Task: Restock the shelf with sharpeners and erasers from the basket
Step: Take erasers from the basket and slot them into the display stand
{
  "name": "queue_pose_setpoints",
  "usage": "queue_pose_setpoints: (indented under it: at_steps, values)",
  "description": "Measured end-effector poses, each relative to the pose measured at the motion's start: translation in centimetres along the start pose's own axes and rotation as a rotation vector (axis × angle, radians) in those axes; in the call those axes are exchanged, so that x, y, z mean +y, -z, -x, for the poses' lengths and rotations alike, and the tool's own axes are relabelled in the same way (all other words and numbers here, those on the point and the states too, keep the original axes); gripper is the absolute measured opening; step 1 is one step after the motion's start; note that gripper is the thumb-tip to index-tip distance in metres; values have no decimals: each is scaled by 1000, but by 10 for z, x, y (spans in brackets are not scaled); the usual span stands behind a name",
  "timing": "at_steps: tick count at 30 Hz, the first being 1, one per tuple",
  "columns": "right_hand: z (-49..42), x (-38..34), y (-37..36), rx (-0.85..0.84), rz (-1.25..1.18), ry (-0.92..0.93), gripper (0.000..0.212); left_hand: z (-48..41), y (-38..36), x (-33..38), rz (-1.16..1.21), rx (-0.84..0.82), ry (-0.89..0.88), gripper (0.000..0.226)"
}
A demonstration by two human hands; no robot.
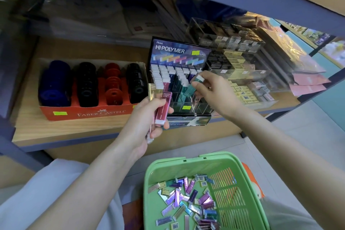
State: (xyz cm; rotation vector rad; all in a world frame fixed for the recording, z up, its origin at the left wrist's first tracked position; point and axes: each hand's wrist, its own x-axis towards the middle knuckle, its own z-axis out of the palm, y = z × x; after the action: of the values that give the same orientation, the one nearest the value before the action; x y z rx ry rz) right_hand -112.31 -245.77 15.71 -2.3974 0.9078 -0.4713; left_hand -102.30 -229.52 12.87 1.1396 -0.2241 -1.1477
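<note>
Down close, the green basket has many shiny erasers in it. The left hand is closed around a pink eraser and a gold one. Farther up, the right hand pinches a teal eraser over the eraser display on the shelf.

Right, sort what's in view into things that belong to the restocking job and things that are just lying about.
Part of the job:
- green basket of loose erasers
- eraser display box
- teal eraser in the right hand
- pink eraser and gold eraser in the left hand
- red sharpener box

Just lying about:
- clear case of boxed stock
- pink packets
</note>
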Motion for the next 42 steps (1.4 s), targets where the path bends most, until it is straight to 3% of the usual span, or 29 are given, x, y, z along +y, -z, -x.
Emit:
queue_pose_setpoints:
  at_steps: [2, 11, 20, 23, 26, 28, 31, 36, 42]
  values:
    - [-3, -1, 2, -44, -9, 25, 2, -1, 3, 0, -42, -15, 28, 15]
    - [-14, 0, 1, -130, 279, 217, 13, -5, 10, 0, -131, -34, -64, 16]
    - [-10, 1, -16, -19, 383, 301, 29, -4, 12, 2, -214, -9, -131, 21]
    - [-7, 2, -15, 33, 329, 265, 29, -4, 13, 3, -221, 15, -122, 19]
    - [2, -9, -9, 132, 88, 216, 15, -2, 14, 4, -273, 17, -130, 14]
    - [12, -20, -4, 60, -23, 183, 17, -1, 13, 3, -333, 0, -134, 13]
    - [25, -30, -2, -188, -69, 169, 15, 1, 10, 2, -350, -37, -141, 14]
    - [33, -33, 3, -246, -196, 93, 9, 2, 10, 3, -276, 7, -185, 10]
    - [44, -38, -3, -409, -43, 167, 14, 3, 7, 1, -327, 7, -260, 16]
